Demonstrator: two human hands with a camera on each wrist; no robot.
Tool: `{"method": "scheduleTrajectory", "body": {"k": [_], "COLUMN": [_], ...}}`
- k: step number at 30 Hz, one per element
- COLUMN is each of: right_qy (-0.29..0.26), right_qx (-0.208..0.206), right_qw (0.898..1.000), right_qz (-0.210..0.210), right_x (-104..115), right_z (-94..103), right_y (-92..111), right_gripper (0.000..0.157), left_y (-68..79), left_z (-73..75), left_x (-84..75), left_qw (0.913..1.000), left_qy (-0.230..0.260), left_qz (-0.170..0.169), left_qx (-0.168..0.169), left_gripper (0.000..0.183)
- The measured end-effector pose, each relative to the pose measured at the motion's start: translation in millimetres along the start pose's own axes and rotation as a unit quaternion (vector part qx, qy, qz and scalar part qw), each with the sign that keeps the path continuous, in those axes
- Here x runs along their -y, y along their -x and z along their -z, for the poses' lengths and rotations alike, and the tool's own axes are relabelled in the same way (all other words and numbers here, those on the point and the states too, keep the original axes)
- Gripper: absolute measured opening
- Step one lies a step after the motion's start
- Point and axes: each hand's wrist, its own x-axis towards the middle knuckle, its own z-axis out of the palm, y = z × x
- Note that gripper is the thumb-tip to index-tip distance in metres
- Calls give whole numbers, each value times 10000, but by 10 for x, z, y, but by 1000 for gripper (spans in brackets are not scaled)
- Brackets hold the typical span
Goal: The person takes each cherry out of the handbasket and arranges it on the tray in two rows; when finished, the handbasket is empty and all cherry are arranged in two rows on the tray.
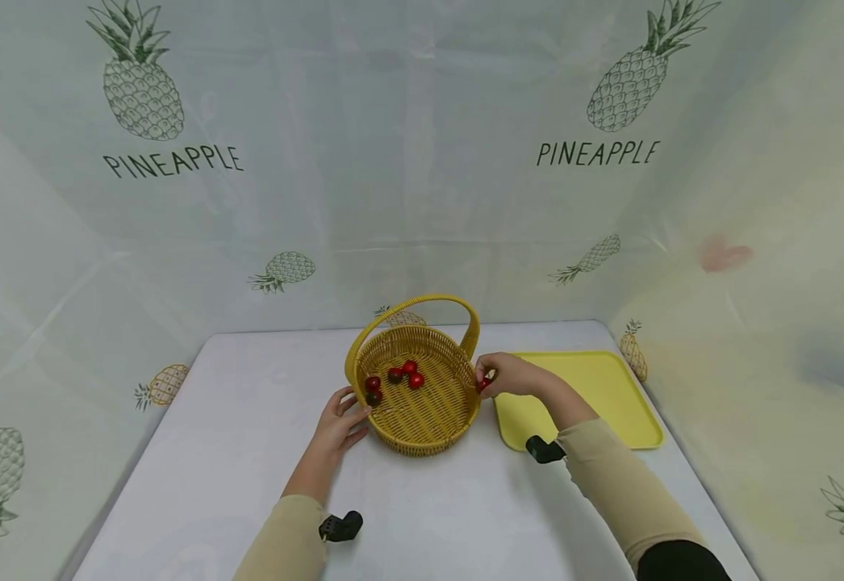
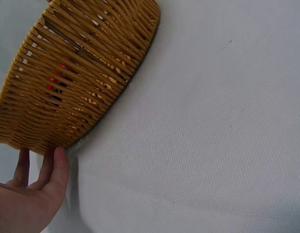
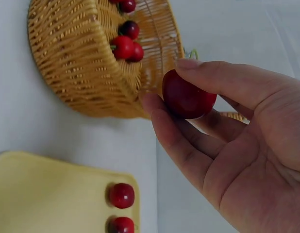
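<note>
Cherry sits between the thumb and fingers of the right hand, at the three o'clock side of the basket as the head view shows it. Thumb and fingertips are drawn together just enough to pinch the fruit, and a green stem shows beyond the thumb's tip; whether the fruit is outside the rim or just over it, I cannot tell. At eight o'clock, the left hand has its fingers apart and loosely extended, the tips touching the wicker wall; it has no fruit in its grasp. Inside the basket lie five cherries, two by the wall at nine o'clock and three grouped between ten o'clock and the middle. Its handle arches over the far side from about ten to two. Off at three o'clock, the yellow tray rests on the white table, partly behind the right forearm. Two more cherries show near the tray's edge in the right wrist view. Beige sleeves cover both arms.
</note>
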Motion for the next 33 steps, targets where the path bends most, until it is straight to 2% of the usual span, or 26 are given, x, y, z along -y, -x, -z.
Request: {"method": "scheduleTrajectory", "body": {"k": [10,15,20,26,33], "right_qy": [-239,-543,-688,-561,-537], "right_qx": [-335,-482,-596,-644,-732], "right_qw": [9981,9949,9929,9943,9920], "right_qz": [-459,-702,-759,-645,-874], "right_x": [-165,-286,-410,-538,-671], "right_z": [147,193,237,288,312], "right_y": [130,179,232,298,306], "right_gripper": [18,21,20,18,16], "left_y": [-16,0,19,4,1], "left_z": [-5,-13,-24,-15,-16], "left_x": [1,-9,-20,-8,-2], "left_qw": [9999,10000,10000,10000,10000], "left_qy": [-63,-68,-34,-50,-22], "left_qz": [23,44,52,40,15], "left_qx": [-76,-41,-30,-48,-65], "left_gripper": [59,61,62,62,62]}}
